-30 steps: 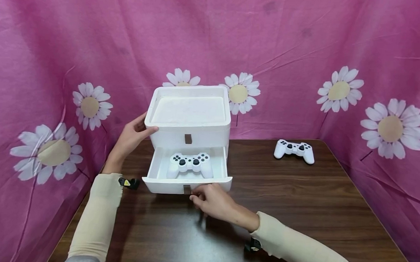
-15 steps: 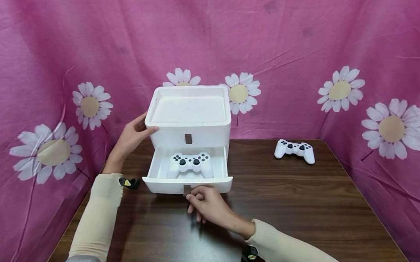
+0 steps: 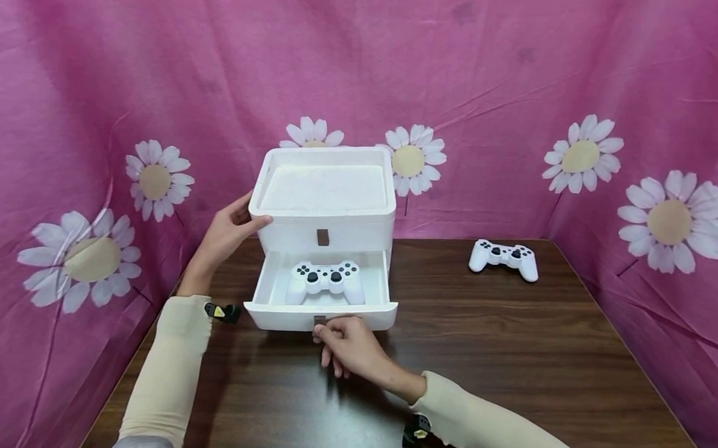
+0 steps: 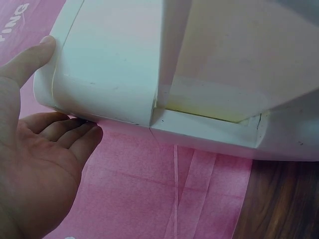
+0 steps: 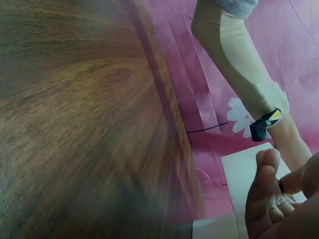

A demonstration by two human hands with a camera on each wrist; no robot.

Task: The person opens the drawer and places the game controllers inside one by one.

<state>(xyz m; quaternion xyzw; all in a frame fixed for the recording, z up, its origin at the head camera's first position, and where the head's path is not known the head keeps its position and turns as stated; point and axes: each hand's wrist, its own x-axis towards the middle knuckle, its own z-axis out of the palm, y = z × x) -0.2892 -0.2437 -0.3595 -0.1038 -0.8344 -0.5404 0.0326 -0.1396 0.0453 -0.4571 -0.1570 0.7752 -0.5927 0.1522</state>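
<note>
A white two-drawer box (image 3: 358,233) with a tray-like top stands on the table, its lower drawer (image 3: 282,319) pulled out. Inside that drawer lies a white game controller (image 3: 325,284). My left hand (image 3: 221,238) grips the box's upper left corner; in the left wrist view its thumb (image 4: 35,57) lies on one face and the fingers go round the other side. At the drawer front, my right hand (image 3: 353,347) pinches the brown pull tab (image 3: 319,320) between thumb and forefinger. The hand itself partly hides the tab in the right wrist view.
Another white game controller (image 3: 504,257) lies at the back right of the brown wooden table (image 3: 510,351). The upper drawer, with its own brown tab (image 3: 323,237), is closed. A pink curtain (image 3: 492,69) with daisies hangs behind and at both sides.
My right hand has shifted slightly left along the drawer front and now pinches the pull tab. The left hand, box, drawer and both controllers stay where they were.
</note>
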